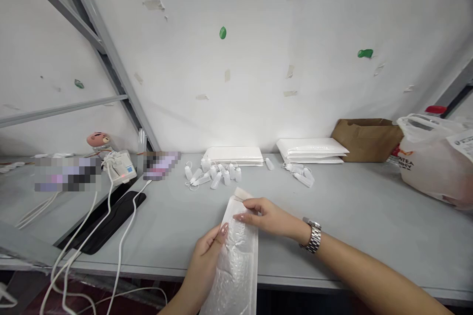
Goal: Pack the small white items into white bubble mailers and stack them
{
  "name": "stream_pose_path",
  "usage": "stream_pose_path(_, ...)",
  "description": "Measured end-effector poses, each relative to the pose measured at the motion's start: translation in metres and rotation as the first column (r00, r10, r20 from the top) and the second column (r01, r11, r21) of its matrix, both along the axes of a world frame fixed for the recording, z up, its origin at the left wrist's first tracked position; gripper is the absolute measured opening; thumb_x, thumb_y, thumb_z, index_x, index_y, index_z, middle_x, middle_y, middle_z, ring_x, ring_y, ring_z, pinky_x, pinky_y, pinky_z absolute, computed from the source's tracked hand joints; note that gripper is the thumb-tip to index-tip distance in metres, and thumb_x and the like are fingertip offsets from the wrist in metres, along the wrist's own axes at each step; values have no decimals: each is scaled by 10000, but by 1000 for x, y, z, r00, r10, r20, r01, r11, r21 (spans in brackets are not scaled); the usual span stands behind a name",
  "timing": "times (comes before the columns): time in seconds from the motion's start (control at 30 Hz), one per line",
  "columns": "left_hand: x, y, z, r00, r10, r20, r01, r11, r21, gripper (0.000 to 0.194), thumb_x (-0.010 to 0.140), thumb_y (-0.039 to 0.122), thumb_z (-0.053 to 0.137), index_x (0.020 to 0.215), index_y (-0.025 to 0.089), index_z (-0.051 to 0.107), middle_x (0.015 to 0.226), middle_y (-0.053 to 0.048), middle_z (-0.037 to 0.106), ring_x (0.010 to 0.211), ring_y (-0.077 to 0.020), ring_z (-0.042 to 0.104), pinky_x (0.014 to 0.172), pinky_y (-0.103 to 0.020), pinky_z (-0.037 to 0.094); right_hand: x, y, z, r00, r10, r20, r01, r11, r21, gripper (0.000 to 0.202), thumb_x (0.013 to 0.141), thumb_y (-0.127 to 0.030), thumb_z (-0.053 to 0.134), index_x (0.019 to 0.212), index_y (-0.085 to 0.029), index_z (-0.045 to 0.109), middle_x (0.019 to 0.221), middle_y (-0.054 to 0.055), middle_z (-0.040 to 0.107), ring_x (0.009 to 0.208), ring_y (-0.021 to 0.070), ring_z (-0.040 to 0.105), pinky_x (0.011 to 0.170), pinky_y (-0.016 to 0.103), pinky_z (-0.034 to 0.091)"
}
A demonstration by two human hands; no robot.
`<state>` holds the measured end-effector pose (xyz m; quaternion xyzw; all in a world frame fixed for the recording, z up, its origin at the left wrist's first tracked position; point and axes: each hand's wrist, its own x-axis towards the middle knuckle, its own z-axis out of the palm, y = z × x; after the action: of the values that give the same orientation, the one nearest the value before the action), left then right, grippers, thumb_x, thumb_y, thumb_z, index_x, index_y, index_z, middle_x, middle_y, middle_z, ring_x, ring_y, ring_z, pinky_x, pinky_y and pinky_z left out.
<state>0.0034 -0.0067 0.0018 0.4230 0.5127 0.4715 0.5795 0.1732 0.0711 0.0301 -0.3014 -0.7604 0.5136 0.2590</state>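
Observation:
A white bubble mailer [236, 261] hangs over the table's front edge, its flap end pointing toward the wall. My left hand [210, 251] grips its left edge, thumb on top. At the upper right of the mailer, near the flap [242, 194], my right hand [260, 214] pinches it between thumb and fingers. Beyond my hands lie several small translucent squeeze bottles [217, 179] in a loose group. A smaller group of the same bottles [303, 177] is farther right.
Stacked white mailers [236, 155] and a second stack [312, 148] lie by the wall. At right are a brown cardboard box [365, 140] and a plastic bag [432, 167]. A power strip [120, 167], white cables [123, 236] and a black mat [111, 224] occupy the left.

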Motion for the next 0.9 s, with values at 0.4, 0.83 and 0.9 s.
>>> stream_pose_path(0.4, -3, -2, 6, 983, 145, 111, -132, 984, -117, 473, 710, 532, 625, 1023, 181, 676, 838, -42, 724, 779, -200, 643, 685, -242, 484, 13, 20, -2, 959, -173, -226, 58, 896, -439, 405, 734, -460, 648, 979, -138, 659, 941, 84, 648, 893, 187, 584, 832, 342, 433)
stream_pose_path(0.83, 3, -2, 11, 996, 49, 71, -37, 985, -167, 415, 611, 428, 748, 905, 147, 664, 763, -53, 721, 699, -214, 657, 614, -272, 500, 8, 9, 3, 964, -70, -257, 1, 966, -257, 402, 830, -522, 494, 1000, -216, 690, 1052, 50, 653, 989, 188, 558, 905, 358, 389)
stream_pose_path(0.9, 2, -2, 10, 997, 43, 56, -33, 987, -160, 408, 606, 419, 753, 902, 150, 670, 779, -57, 724, 704, -215, 658, 618, -275, 503, 9, 10, 1, 954, -96, -285, -10, 936, -351, 476, 849, -554, 434, 986, -184, 700, 1000, 73, 670, 939, 189, 576, 893, 371, 396)
